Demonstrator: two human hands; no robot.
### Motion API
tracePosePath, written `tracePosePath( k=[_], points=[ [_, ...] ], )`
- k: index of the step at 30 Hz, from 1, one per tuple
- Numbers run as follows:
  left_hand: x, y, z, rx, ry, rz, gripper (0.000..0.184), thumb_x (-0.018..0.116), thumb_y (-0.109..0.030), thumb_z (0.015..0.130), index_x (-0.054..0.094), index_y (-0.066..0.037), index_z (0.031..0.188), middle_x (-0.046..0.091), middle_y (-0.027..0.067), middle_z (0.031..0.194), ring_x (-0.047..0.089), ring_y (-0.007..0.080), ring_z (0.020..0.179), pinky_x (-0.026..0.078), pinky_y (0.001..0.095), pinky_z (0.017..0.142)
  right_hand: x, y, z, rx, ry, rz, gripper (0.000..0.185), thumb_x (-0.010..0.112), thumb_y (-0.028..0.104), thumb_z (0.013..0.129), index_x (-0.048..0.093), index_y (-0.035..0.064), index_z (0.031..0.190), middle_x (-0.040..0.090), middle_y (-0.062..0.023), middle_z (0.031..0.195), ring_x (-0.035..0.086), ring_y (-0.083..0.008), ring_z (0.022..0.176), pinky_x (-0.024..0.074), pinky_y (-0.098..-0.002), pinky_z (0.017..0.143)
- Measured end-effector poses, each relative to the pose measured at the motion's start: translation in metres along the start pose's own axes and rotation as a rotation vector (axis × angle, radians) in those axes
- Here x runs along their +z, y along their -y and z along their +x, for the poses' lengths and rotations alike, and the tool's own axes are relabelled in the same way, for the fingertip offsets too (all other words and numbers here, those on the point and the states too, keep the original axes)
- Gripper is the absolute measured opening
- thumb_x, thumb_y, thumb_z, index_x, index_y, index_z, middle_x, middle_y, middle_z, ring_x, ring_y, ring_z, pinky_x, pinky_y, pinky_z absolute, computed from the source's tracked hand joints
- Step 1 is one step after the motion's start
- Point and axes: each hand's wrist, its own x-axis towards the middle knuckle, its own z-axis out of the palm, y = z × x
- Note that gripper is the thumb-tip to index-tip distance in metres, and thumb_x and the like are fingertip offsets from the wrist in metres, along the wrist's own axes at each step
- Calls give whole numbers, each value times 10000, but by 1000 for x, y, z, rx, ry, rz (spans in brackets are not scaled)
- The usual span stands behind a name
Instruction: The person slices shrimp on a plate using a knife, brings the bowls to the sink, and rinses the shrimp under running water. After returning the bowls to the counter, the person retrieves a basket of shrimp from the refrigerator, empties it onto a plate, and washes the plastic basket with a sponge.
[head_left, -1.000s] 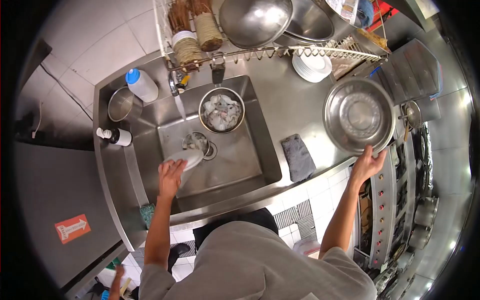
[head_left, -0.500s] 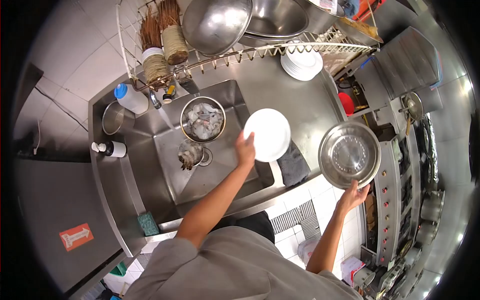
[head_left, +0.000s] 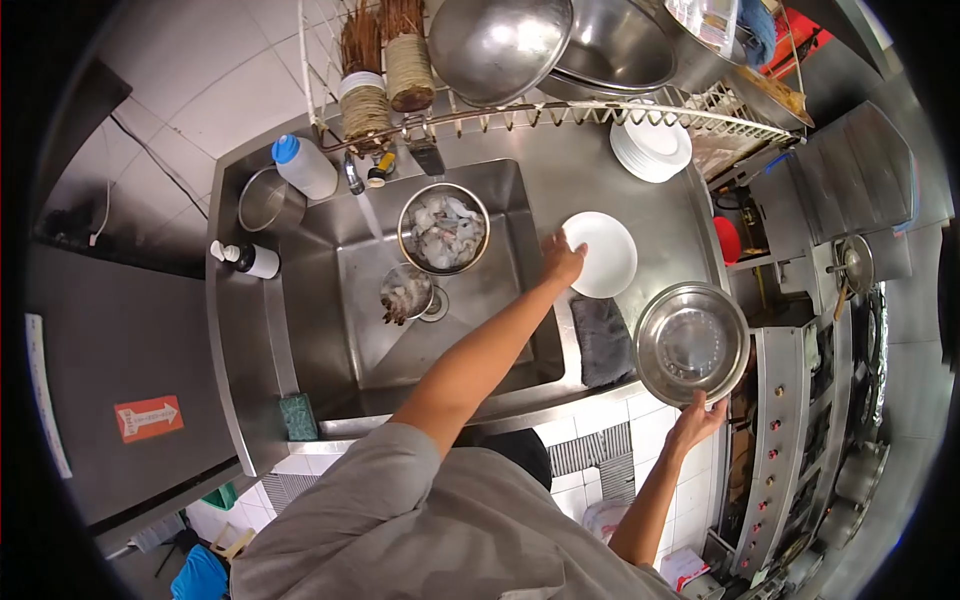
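My left hand (head_left: pixel 564 261) is closed on the left rim of a white plate (head_left: pixel 605 258), over the steel counter to the right of the sink. Whether the plate touches the counter I cannot tell. In my right hand (head_left: pixel 698 419) is a shiny steel bowl (head_left: pixel 690 345), gripped at its near rim by the counter's front right corner. Between sink and bowl lies a dark grey cloth (head_left: pixel 602 345). Inside the sink (head_left: pixel 390 365) stand a steel bowl of peeled, greyish shrimp (head_left: pixel 443 232) and a smaller container (head_left: pixel 408 291) with what look like shells.
Water runs from the tap (head_left: pixel 354 180). A stack of white plates (head_left: pixel 650 150) stands at the back right, below a wire rack (head_left: pixel 560 112) with large steel bowls. Stoves (head_left: pixel 775 440) line the right side. A green sponge (head_left: pixel 297 417) sits at the front left.
The white plate has gone from over the sink's right edge to over the counter, with my left arm stretched further. The steel bowl has come closer to the counter's front edge. My view has shifted.
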Motion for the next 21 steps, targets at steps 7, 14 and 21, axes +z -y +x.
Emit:
tracePosePath(
  k=[7, 14, 21],
  points=[
    [-88, 43, -134, 388, 232, -318, 250, 614, -150, 949, 616, -8, 1155, 624, 111, 1167, 614, 191, 1084, 511, 290, 885, 16, -85, 12, 441, 450, 169, 193, 573, -17, 760, 592, 17, 949, 597, -14, 784, 534, -98, 616, 442, -231, 559],
    [-159, 156, -207, 123, 205, -473, 218, 569, -129, 980, 621, -19, 1161, 668, 70, 1020, 645, 131, 957, 526, 271, 846, 18, -84, 9, 456, 465, -177, 565, 723, 481, 826, 574, -25, 1032, 628, -96, 799, 635, -160, 620, 569, -285, 489],
    [-204, 117, -190, 151, -58, -626, 233, 573, -150, 983, 621, 4, 1151, 662, 62, 988, 642, 127, 920, 524, 273, 795, 16, -63, 19, 522, 592, -407, 817, 613, 643, 838, 537, -93, 1184, 647, -203, 928, 695, -240, 653, 558, -298, 510]
  ],
)
